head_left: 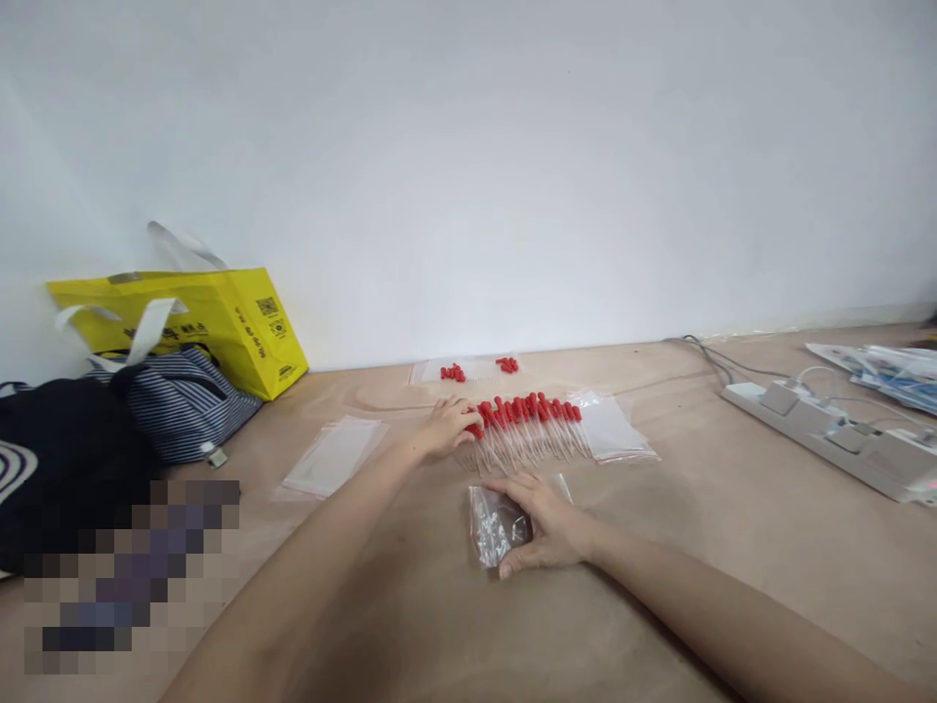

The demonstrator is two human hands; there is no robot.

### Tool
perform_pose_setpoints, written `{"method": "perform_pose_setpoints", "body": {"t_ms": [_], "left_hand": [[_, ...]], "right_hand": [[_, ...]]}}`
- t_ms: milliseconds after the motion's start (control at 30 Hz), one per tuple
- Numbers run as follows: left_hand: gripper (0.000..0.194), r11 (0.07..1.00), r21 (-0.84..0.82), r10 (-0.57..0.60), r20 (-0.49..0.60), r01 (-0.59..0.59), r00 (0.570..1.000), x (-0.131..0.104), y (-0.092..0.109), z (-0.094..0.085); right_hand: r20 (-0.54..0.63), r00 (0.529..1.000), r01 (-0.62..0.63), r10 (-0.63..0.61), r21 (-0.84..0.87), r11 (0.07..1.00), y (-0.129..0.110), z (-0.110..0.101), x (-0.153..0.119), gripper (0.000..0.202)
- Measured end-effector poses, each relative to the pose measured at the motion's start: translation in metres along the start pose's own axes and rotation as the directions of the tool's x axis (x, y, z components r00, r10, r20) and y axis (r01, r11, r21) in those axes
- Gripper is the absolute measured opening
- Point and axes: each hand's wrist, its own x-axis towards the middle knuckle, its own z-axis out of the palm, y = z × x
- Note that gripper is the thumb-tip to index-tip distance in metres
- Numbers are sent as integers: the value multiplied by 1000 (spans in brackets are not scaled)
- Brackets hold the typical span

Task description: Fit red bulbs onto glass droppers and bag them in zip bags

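Note:
My left hand (448, 428) is at the left end of a row of glass droppers with red rubber bulbs (523, 410). Its fingers are curled around a red bulb of one dropper there. Nearer to me, my right hand (546, 522) lies over a small clear zip bag (498, 527), thumb and fingers spread apart and touching it. Part of the bag is hidden under the palm. A stack of flat clear bags (611, 427) lies against the right end of the row, and another stack of bags (333, 457) is to the left of my left hand.
Behind the row, a clear bag (479, 371) bears two clusters of red bulbs. A yellow bag (274, 342), a striped bag (190, 400) and a black bag (80, 459) stand at left. At right are a power strip (827, 439) with cables and some flat packages (889, 371).

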Motion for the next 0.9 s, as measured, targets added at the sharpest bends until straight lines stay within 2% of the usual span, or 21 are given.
{"method": "perform_pose_setpoints", "body": {"t_ms": [167, 267, 367, 500, 567, 633, 733, 900], "left_hand": [[9, 999, 45, 21, -8, -20, 1000, 0, 2, -8], [9, 998, 62, 18, -33, -16, 999, -17, 4, -23], [11, 997, 39, -64, -121, 70, 991, -57, 6, -35], [14, 969, -120, -241, -284, 215, 928, -123, 14, -35], [15, 952, -155, -299, -298, 263, 907, -148, 21, -29], [15, 946, -173, -313, -256, 276, 915, -162, 28, -24], [14, 945, -184, -305, -199, 271, 931, -164, 39, -18], [12, 950, -237, -258, -214, 206, 942, -141, 58, -8]], "right_hand": [[-16, 1000, 25, -25, -35, 999, -1, 1, 0, 88], [-7, 1000, 11, -11, -58, 998, -1, 1, 1, 89], [-17, 1000, 7, -8, -69, 998, -2, 2, 1, 89], [-51, 999, -16, 13, -68, 998, -4, 4, 3, 90], [-55, 998, -35, 31, -68, 997, -5, 6, 5, 89], [-55, 998, -45, 41, -70, 997, -6, 7, 6, 89], [-56, 998, -46, 41, -79, 996, -8, 9, 8, 90], [-49, 999, -26, 21, -115, 993, -13, 10, 11, 88]]}}
